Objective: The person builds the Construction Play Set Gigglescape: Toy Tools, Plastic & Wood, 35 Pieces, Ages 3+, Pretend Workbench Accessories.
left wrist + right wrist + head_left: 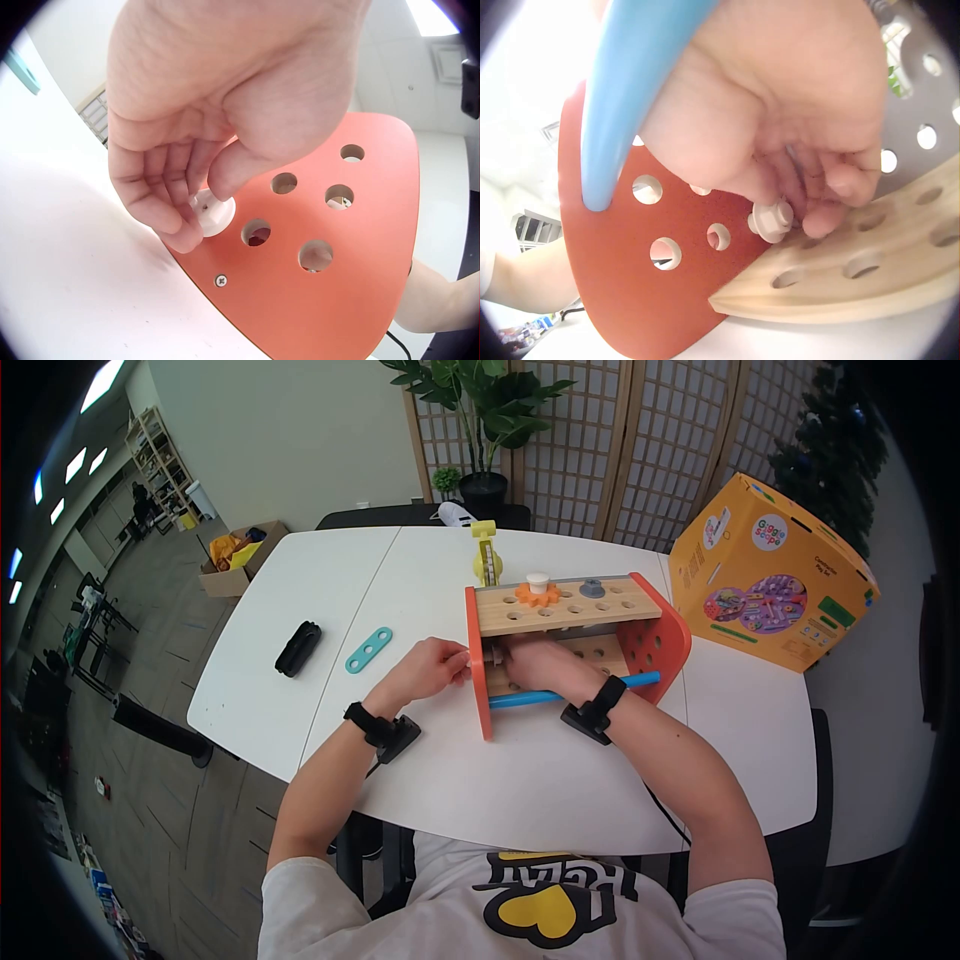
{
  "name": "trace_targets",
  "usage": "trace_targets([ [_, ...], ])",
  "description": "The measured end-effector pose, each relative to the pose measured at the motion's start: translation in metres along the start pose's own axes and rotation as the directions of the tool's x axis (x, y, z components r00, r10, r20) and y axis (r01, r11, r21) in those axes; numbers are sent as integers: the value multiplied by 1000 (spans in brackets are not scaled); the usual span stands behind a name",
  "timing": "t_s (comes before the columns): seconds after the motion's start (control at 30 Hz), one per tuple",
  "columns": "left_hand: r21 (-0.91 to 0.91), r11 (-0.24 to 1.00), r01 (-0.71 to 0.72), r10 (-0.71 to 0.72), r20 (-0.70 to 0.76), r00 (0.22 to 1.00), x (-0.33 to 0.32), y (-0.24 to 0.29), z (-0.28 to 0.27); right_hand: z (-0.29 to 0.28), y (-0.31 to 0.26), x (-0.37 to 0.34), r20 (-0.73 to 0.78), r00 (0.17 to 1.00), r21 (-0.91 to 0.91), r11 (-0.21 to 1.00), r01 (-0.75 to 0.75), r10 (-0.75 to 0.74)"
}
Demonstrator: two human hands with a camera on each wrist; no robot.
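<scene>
A toy workbench with orange-red side panels (480, 690) and a wooden top board (570, 607) stands on the table. My left hand (428, 668) is outside its left panel, thumb and fingers pinching the round white head of a toy bolt (217, 215) that sits against the panel. My right hand (552, 665) reaches inside, between the top board and the blue rod (525, 699). In the right wrist view, its thumb and curled fingers grip a white nut (771, 223) on the panel's inner side, just above the lower wooden board (825, 281).
An orange gear (537, 596) and a grey piece (592, 589) sit on the top board. Behind stands a yellow-green toy (486, 555). A teal strip with holes (369, 650) and a black case (298, 649) lie left; a large orange box (765, 575) stands right.
</scene>
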State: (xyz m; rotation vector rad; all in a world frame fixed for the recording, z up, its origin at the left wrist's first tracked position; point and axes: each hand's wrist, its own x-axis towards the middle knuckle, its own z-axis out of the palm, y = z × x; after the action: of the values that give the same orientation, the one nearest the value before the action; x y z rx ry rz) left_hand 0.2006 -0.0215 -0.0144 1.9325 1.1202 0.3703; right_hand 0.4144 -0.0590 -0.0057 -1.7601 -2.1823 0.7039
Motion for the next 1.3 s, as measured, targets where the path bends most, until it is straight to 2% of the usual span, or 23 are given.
trace_targets([
  [0.13,4,1000,3,-3,-1,1000,0,1,0,-6,-7,-9,-33,999,51,999,17,-16],
  [0.23,-9,1000,1,-1,-2,1000,0,0,1,-9,-7,-10,19,1000,91,996,23,-24],
  [0.43,-11,1000,-12,12,-5,1000,-1,0,1,6,7,6,19,999,-22,999,32,-32],
  [0.53,-11,1000,-26,26,-4,1000,-1,0,1,5,6,5,8,1000,7,1000,11,-11],
  [0.63,-4,1000,-28,28,-4,1000,-2,1,0,1,1,-5,-71,995,67,994,81,-76],
  [0.83,-2,1000,-18,18,-7,1000,-1,0,1,5,7,2,-42,996,42,996,79,-78],
  [1.03,-2,1000,-24,24,-10,1000,-1,-1,1,-1,-1,2,46,999,21,1000,-21,20],
  [1.23,-5,1000,-19,19,-16,1000,0,-2,2,3,5,0,-38,997,68,995,73,-71],
  [1.3,-1,1000,-21,21,-13,1000,-1,0,1,7,10,6,-9,999,27,998,53,-53],
])
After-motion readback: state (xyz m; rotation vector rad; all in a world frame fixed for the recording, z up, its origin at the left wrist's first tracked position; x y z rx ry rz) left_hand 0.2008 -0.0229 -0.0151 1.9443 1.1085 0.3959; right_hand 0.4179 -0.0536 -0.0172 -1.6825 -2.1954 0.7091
